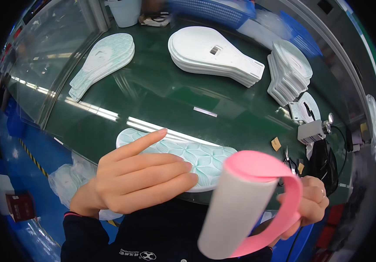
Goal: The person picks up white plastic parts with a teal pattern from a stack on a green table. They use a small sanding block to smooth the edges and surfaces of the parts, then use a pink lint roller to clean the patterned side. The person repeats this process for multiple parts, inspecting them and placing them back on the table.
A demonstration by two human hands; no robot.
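Note:
My right hand [311, 203] is wrapped round the pink loop handle of a white roller [236, 209], a thick cylinder with a pink end, raised close in front of me. My left hand [142, 177] is open, fingers stretched out, over a flat panel [203, 161] with a pale green leaf pattern. Its lower fingertips look to be at the panel's surface; whether they touch I cannot tell. The panel lies at the near edge of the green table [162, 102]. The hand and the roller hide parts of it.
White paddle-shaped panels [201, 43] are stacked at the back, with patterned ones [105, 56] at left and another stack [290, 72] at right. A pump bottle [312, 132], scissors [289, 161] and a black bag [325, 166] lie at right. Blue baskets [214, 12] stand behind.

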